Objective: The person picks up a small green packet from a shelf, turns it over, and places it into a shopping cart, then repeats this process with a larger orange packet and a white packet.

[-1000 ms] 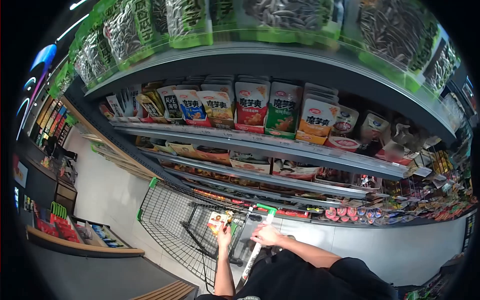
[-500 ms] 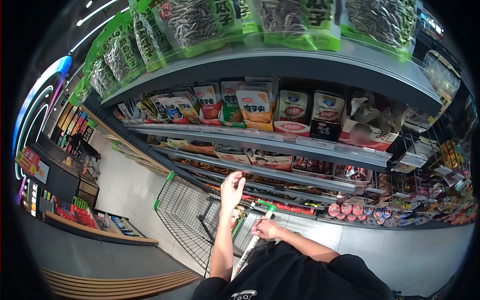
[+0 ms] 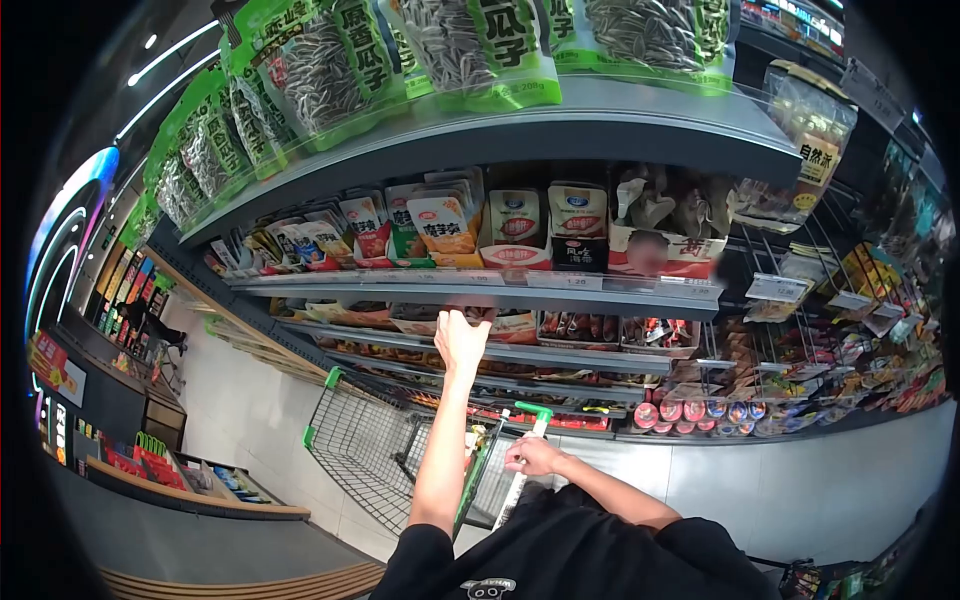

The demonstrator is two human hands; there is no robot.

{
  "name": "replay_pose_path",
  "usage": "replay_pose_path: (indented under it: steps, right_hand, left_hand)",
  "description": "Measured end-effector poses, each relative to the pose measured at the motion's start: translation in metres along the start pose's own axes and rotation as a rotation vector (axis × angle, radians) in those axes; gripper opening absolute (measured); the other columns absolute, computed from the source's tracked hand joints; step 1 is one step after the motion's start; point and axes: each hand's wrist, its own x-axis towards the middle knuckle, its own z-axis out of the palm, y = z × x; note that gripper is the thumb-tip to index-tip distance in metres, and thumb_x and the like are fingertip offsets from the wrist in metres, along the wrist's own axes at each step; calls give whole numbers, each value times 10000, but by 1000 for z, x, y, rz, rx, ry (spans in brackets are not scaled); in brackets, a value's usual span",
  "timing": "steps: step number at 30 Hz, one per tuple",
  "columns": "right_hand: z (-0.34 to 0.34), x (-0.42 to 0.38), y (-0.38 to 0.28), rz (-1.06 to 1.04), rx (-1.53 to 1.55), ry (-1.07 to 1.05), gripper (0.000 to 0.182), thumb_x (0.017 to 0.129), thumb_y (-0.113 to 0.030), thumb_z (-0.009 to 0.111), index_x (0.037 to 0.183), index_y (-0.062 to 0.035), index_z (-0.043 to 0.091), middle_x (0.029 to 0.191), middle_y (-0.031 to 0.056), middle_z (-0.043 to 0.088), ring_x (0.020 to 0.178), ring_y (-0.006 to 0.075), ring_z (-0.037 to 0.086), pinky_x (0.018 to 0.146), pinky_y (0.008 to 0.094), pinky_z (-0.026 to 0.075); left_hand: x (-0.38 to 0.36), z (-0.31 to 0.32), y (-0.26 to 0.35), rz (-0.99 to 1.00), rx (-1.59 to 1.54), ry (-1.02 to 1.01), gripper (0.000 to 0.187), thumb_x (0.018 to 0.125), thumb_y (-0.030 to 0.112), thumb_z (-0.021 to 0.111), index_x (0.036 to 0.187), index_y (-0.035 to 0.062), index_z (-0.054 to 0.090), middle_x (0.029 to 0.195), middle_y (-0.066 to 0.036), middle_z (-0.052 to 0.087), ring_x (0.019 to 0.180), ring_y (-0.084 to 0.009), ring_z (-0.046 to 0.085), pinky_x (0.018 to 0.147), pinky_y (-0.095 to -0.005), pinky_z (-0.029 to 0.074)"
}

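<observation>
Head view: left hand (image 3: 461, 340) raised on a straight arm to the second shelf (image 3: 560, 355), fingers reaching into a tray of flat snack packs (image 3: 512, 325) right at its fingertips. Fingertips are hidden under the shelf edge above, so I can't tell whether the hand is open or gripping a pack. The packs sit just beyond and slightly right of the hand, on the shelf under the price-tag rail (image 3: 480, 290).

Right hand (image 3: 533, 456) is low, well below the left hand, fingers wrapped round the cart handle (image 3: 527, 450), a white bar with a green end cap. Wire shopping cart (image 3: 370, 455) is below and left of the left arm, with a small package inside, partly hidden behind the forearm.

Above the left hand: a row of upright snack pouches (image 3: 440, 225) in orange, red and green. Higher up, big green bags of sunflower seeds (image 3: 480, 45) on the top shelf. Right of the hands: hanging snack packets (image 3: 850, 290) on wire pegs, and small round red tubs (image 3: 690, 412) on a low shelf. Far left, well away: a counter (image 3: 190, 495) with small goods.
</observation>
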Motion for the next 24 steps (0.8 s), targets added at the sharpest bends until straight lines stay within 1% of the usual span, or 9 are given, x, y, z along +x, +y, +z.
replay_pose_path:
  steps: [5,8,10,13,15,18,19,22,24]
  right_hand:
    - [-20,-10,-3,132,288,89,169,898,-159,596,975,-27,668,961,117,698,881,262,676,767,353,533]
    - [-111,-8,-105,230,391,257,134,903,-111,576,944,-21,666,861,76,689,724,211,653,653,311,519]
    - [-187,-20,-197,-14,334,473,126,901,-95,566,918,-19,665,808,67,672,629,209,599,572,298,476]
    - [-291,-61,-305,-446,-199,568,153,679,8,660,817,-36,709,602,19,547,473,135,486,440,271,368]
    - [-319,-77,-339,-689,-276,638,146,623,-18,669,764,-47,695,602,-2,510,451,96,414,422,239,305]
    - [-336,-110,-351,-730,-173,591,92,585,-32,645,663,-63,609,600,1,465,471,91,371,438,242,272]
    - [-348,-124,-367,-617,-153,525,158,597,-127,703,704,-60,609,607,6,435,473,119,362,438,275,269]
    - [-355,-145,-382,-499,-164,584,386,566,-306,814,699,-72,538,615,14,424,481,147,368,433,321,256]
    - [-338,-152,-368,-538,-200,785,348,578,-284,787,724,-70,555,620,15,415,482,148,370,440,316,260]
  left_hand:
    - [4,7,-1,20,13,60,347,786,318,701,880,-14,659,875,-220,630,862,-406,605,756,-487,489]
    - [12,3,-2,-44,-13,-81,308,704,243,717,746,-55,652,816,-246,632,800,-416,613,760,-486,493]
    - [13,2,1,-15,1,-7,307,748,261,701,707,-40,655,762,-237,636,774,-415,616,735,-488,491]
    - [7,21,-8,61,55,64,302,788,280,686,693,-5,656,748,-211,637,769,-396,605,724,-480,481]
    - [5,18,-1,40,42,74,290,778,270,705,703,-6,654,759,-202,635,796,-387,601,736,-476,479]
    - [2,17,-1,37,90,98,263,760,230,723,739,-20,648,794,-205,632,829,-382,597,754,-471,478]
    - [0,16,-4,34,109,67,272,757,229,727,740,-30,645,799,-210,631,827,-384,599,759,-475,479]
    - [4,11,4,36,108,41,248,776,188,700,769,-54,646,806,-225,628,809,-399,610,740,-470,491]
    - [3,16,-3,115,150,108,180,773,139,667,757,-38,639,797,-214,617,796,-385,607,721,-458,495]
